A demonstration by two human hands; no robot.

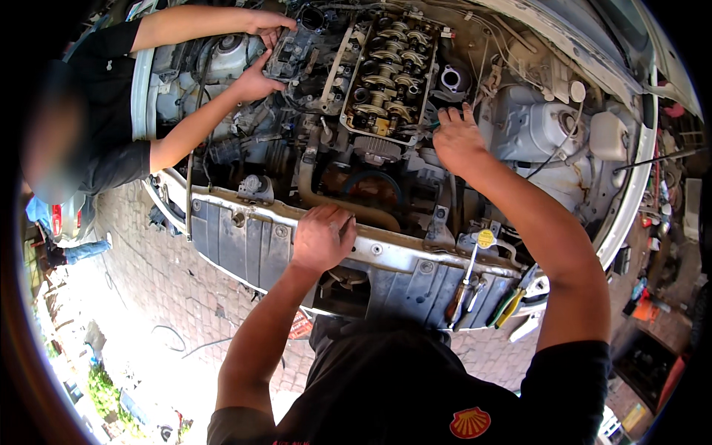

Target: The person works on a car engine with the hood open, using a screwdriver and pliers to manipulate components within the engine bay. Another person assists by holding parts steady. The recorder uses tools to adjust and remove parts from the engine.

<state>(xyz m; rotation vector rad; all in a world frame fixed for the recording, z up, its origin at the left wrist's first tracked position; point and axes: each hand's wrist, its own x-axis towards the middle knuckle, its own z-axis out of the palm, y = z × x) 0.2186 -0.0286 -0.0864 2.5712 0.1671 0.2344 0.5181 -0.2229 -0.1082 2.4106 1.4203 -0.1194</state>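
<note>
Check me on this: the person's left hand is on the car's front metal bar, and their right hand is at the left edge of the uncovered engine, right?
Not quite: the right hand is at the right edge of the uncovered engine, as the head view shows. The left hand is indeed on the front metal bar.

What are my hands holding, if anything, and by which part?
Left hand rests on the front crossbar, no held object visible. Right hand is beside the exposed engine; any hold cannot be told.
</note>
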